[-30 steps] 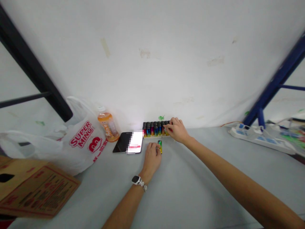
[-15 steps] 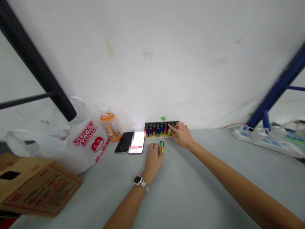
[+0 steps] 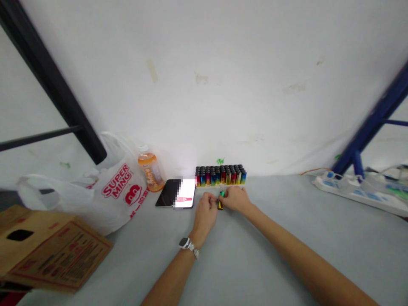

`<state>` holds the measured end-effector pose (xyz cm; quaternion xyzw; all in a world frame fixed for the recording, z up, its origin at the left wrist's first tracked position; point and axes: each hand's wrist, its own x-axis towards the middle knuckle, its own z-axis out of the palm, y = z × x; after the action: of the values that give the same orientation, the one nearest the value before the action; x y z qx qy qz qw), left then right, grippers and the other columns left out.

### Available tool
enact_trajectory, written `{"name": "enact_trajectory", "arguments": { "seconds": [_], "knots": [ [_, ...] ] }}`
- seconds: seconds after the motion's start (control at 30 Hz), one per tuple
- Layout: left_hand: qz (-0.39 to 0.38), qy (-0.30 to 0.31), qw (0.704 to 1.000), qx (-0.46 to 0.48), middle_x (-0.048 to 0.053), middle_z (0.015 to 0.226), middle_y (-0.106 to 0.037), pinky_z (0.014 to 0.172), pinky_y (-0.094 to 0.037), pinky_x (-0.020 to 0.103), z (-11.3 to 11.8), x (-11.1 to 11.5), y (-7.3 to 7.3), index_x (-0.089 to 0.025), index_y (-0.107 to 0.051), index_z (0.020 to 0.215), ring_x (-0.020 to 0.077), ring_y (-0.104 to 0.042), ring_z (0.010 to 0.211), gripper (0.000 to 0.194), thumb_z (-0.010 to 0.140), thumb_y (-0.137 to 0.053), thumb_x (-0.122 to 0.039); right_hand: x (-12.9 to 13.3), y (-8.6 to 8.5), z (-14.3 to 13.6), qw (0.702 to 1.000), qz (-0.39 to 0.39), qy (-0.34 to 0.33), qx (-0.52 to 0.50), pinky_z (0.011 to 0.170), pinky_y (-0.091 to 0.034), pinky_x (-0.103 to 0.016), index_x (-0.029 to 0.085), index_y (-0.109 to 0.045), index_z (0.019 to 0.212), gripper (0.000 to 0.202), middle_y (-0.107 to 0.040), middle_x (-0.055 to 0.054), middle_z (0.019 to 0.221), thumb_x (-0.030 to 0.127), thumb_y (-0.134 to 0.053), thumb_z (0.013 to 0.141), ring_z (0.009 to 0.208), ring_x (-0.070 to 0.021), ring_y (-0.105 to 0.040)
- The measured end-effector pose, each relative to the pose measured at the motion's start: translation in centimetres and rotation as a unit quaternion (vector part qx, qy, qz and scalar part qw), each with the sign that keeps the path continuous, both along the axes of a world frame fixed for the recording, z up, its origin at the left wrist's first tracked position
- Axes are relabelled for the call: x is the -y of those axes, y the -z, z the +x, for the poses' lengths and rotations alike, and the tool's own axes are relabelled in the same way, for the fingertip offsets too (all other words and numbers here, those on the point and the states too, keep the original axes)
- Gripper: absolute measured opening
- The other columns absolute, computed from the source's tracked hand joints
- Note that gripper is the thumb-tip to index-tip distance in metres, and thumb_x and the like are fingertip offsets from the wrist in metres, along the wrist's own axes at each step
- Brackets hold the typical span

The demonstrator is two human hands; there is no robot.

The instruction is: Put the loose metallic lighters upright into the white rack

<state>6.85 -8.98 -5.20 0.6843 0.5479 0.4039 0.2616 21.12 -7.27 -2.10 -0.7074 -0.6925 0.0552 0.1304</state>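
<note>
A green and yellow lighter (image 3: 221, 201) with a dark lower end is between my two hands, just in front of the tray. My right hand (image 3: 235, 198) is closed, with its fingertips on the lighter's upper right side. My left hand (image 3: 206, 209), wearing a watch on the wrist, is closed in a pinch at the lighter's left side. What lies between those left fingertips is too small to make out. Behind the hands, several black-topped lighters (image 3: 219, 176) in mixed bright colours stand upright in rows in a pale shallow tray (image 3: 204, 186) against the wall.
Left of the tray lie a tablet (image 3: 168, 193) with a lit, partly blurred screen, an orange drink bottle (image 3: 151, 172), a white plastic bag (image 3: 108, 199) and a cardboard box (image 3: 60, 250). A power strip (image 3: 360, 193) with cables sits at the right by a blue post (image 3: 372, 121).
My right hand has come from the tray's right end down and left to the lighter by my left hand. The lighters it covered now show. The view has shifted slightly.
</note>
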Motion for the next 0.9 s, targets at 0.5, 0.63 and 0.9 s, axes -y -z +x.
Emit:
{"name": "enact_trajectory", "arguments": {
  "seconds": [0.5, 0.63, 0.9],
  "knots": [
    [0.027, 0.008, 1.000, 0.012, 0.003, 0.084, -0.067, 0.076, -0.047, 0.031, 0.0, -0.1, 0.1, -0.020, -0.056, 0.084, 0.0182, -0.063, 0.082, 0.016, 0.089, -0.041, -0.015, 2.1, 2.0, 1.3, 0.797, 0.025, -0.157, -0.583, 0.062, -0.049, -0.028, 0.023, -0.042, 0.090, 0.030, -0.065, 0.001, 0.070, 0.047, -0.057, 0.083, 0.064, -0.0160, -0.063],
    [0.029, 0.022, 0.999, 0.007, 0.002, 0.085, -0.067, 0.079, -0.046, 0.030, 0.1, 0.1, 0.0, -0.020, -0.057, 0.084, 0.0172, -0.063, 0.085, 0.017, 0.088, -0.042, -0.014, 3.6, 1.5, 0.5, 0.737, -0.003, -0.089, -0.670, 0.041, -0.043, -0.022, 0.025, -0.042, 0.093, 0.033, -0.055, 0.008, 0.061, 0.045, -0.061, 0.076, 0.047, -0.0121, -0.052],
    [0.029, 0.042, 0.998, -0.022, 0.002, 0.084, -0.069, 0.077, -0.046, 0.029, 0.3, 0.6, -0.6, -0.020, -0.059, 0.082, 0.0163, -0.063, 0.080, 0.019, 0.087, -0.042, -0.012, 4.3, 2.2, -0.2, 0.779, 0.023, -0.055, -0.625, 0.039, -0.019, -0.023, 0.020, -0.047, 0.065, 0.043, -0.030, 0.008, 0.048, 0.060, -0.052, 0.082, 0.041, -0.0077, -0.025]
  ]
}}
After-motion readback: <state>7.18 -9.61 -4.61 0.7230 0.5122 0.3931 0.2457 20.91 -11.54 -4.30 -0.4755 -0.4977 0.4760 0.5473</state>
